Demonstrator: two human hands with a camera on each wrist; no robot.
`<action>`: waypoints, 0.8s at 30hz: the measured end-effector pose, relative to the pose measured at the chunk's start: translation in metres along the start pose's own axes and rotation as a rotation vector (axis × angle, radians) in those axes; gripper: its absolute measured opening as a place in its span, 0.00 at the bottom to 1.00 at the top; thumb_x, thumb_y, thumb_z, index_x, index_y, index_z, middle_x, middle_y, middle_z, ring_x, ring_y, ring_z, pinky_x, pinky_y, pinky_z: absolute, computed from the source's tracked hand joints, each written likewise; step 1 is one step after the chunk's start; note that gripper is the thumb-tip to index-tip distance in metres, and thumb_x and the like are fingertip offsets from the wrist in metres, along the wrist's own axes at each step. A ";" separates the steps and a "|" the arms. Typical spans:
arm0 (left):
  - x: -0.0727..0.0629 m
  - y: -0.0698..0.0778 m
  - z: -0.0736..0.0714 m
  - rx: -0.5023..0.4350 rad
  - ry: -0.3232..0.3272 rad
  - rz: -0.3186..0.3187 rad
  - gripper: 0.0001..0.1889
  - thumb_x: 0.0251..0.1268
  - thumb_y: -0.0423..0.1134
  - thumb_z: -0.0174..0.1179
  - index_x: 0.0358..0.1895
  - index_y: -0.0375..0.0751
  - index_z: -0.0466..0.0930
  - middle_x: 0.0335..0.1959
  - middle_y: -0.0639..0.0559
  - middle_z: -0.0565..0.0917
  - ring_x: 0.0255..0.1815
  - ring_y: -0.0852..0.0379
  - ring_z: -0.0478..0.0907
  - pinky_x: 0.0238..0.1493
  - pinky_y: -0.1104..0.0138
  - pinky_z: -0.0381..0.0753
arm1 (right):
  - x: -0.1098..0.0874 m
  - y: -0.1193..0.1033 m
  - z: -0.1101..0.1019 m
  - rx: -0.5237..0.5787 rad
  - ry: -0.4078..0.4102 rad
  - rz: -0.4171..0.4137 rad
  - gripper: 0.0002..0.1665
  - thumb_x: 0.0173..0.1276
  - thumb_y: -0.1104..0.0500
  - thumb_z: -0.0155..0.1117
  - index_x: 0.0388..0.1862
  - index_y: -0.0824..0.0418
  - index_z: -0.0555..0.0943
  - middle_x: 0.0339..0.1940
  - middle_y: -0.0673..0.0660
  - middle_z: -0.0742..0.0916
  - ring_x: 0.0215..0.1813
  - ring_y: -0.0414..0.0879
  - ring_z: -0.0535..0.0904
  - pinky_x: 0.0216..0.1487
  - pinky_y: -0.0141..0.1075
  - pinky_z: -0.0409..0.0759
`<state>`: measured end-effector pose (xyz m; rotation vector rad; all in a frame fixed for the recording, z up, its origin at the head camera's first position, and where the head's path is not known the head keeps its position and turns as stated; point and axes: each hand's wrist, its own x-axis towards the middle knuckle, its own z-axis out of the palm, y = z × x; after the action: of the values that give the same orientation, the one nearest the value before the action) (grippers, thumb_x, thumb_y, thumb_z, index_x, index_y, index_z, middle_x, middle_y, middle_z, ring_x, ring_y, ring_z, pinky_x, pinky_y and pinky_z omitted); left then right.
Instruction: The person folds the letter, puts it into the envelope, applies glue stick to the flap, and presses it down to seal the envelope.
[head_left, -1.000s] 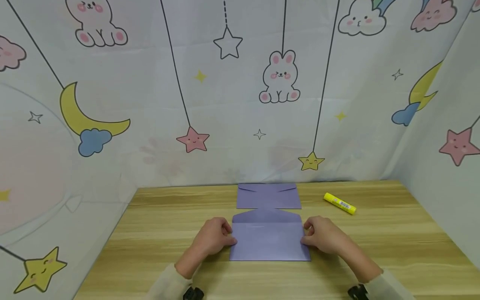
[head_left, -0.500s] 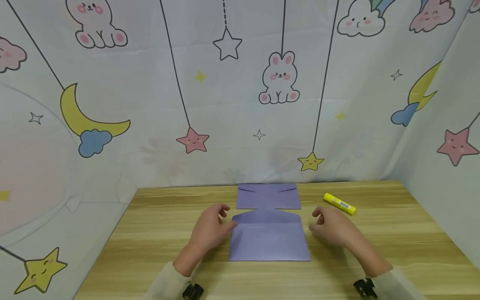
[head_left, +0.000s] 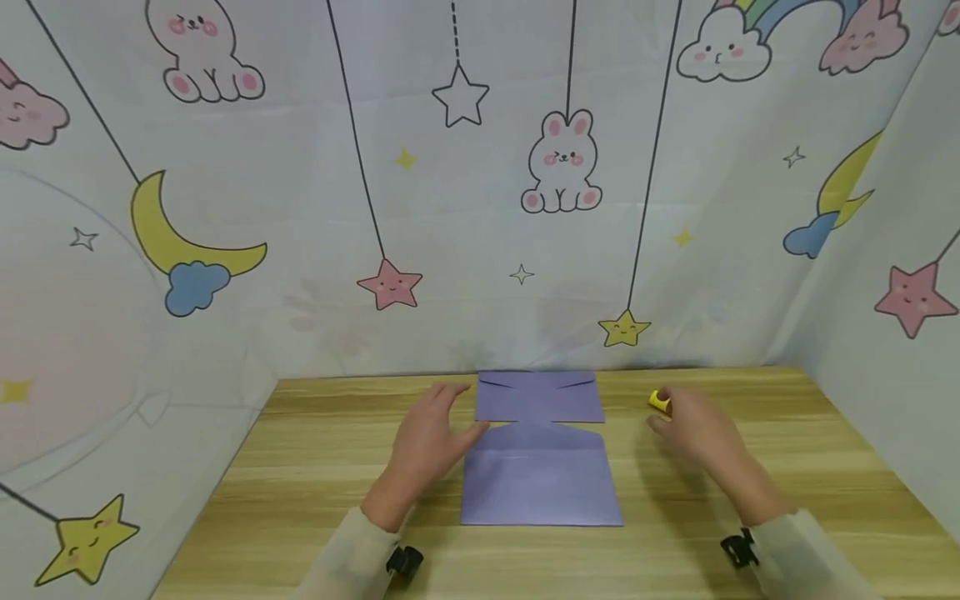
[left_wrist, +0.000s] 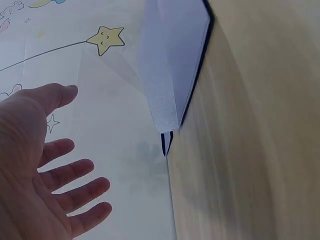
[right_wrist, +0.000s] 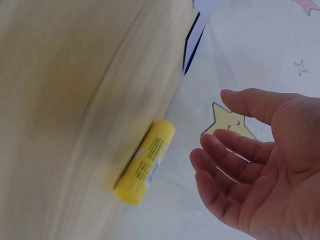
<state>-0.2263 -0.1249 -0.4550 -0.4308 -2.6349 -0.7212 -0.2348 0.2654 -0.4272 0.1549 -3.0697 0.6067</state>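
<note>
Envelope (head_left: 540, 492) at lower centre has its flap (head_left: 531, 439) unfolded, probably left to do, while the upper envelope (head_left: 538, 398) looks folded; the left hand (head_left: 430, 439) is empty, the right hand (head_left: 701, 427), grasping nothing, near the glue stick (head_left: 658, 402).

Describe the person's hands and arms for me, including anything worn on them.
The left hand and right hand are bare, with no gloves or rings showing. Plain off-white long sleeves cover the forearms, stopping short of the hands. A small black device shows at the inner side of each cuff; its details are too small to make out. No cables show.
</note>
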 end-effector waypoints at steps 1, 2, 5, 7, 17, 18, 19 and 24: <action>0.002 0.000 0.001 0.004 0.007 0.016 0.35 0.65 0.56 0.75 0.69 0.41 0.80 0.64 0.45 0.82 0.64 0.43 0.80 0.63 0.49 0.81 | 0.002 0.002 -0.001 -0.001 0.005 0.000 0.29 0.75 0.58 0.71 0.63 0.78 0.76 0.48 0.70 0.86 0.46 0.61 0.84 0.46 0.57 0.84; 0.004 0.000 0.002 0.003 0.012 0.029 0.36 0.65 0.56 0.75 0.70 0.40 0.79 0.64 0.45 0.82 0.65 0.43 0.79 0.64 0.49 0.80 | 0.003 0.004 -0.001 0.000 0.012 -0.003 0.29 0.75 0.58 0.71 0.63 0.79 0.76 0.50 0.71 0.86 0.46 0.61 0.84 0.46 0.57 0.84; 0.008 -0.001 0.004 0.013 0.018 0.051 0.38 0.64 0.58 0.75 0.71 0.40 0.78 0.67 0.45 0.80 0.68 0.43 0.78 0.67 0.48 0.78 | 0.009 0.009 -0.003 -0.019 0.027 -0.011 0.29 0.74 0.59 0.71 0.63 0.80 0.76 0.55 0.75 0.84 0.49 0.66 0.83 0.49 0.59 0.83; 0.010 -0.002 0.007 0.015 0.016 0.063 0.38 0.64 0.59 0.75 0.71 0.40 0.78 0.68 0.45 0.80 0.69 0.43 0.77 0.68 0.48 0.77 | 0.014 0.014 -0.003 -0.039 0.039 -0.015 0.29 0.74 0.59 0.71 0.63 0.80 0.76 0.57 0.77 0.83 0.52 0.69 0.83 0.51 0.61 0.83; 0.011 -0.001 0.012 -0.031 -0.025 0.047 0.40 0.64 0.61 0.74 0.73 0.41 0.77 0.68 0.46 0.80 0.69 0.43 0.76 0.69 0.48 0.75 | 0.037 0.030 0.006 -0.121 -0.022 0.008 0.29 0.72 0.59 0.72 0.63 0.78 0.77 0.60 0.77 0.82 0.59 0.73 0.79 0.57 0.65 0.80; 0.011 -0.001 0.012 -0.034 -0.025 0.048 0.40 0.64 0.61 0.74 0.73 0.41 0.77 0.68 0.46 0.80 0.69 0.43 0.77 0.69 0.48 0.76 | 0.040 0.032 0.007 -0.126 -0.029 0.008 0.29 0.71 0.60 0.72 0.63 0.79 0.77 0.60 0.77 0.82 0.59 0.73 0.80 0.57 0.65 0.80; 0.012 -0.001 0.012 -0.036 -0.027 0.048 0.40 0.64 0.61 0.74 0.73 0.41 0.77 0.68 0.46 0.80 0.69 0.44 0.77 0.69 0.48 0.76 | 0.041 0.034 0.007 -0.129 -0.033 0.009 0.29 0.71 0.60 0.71 0.62 0.79 0.77 0.59 0.77 0.83 0.59 0.73 0.80 0.57 0.65 0.80; 0.013 0.000 0.012 -0.036 -0.023 0.053 0.40 0.64 0.60 0.74 0.73 0.40 0.76 0.67 0.45 0.80 0.68 0.43 0.77 0.68 0.47 0.77 | 0.046 0.041 0.010 -0.148 -0.061 0.018 0.17 0.68 0.63 0.69 0.49 0.75 0.81 0.44 0.69 0.86 0.42 0.61 0.82 0.45 0.57 0.82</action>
<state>-0.2407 -0.1159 -0.4593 -0.5197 -2.6248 -0.7515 -0.2849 0.2946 -0.4504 0.1472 -3.1629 0.3803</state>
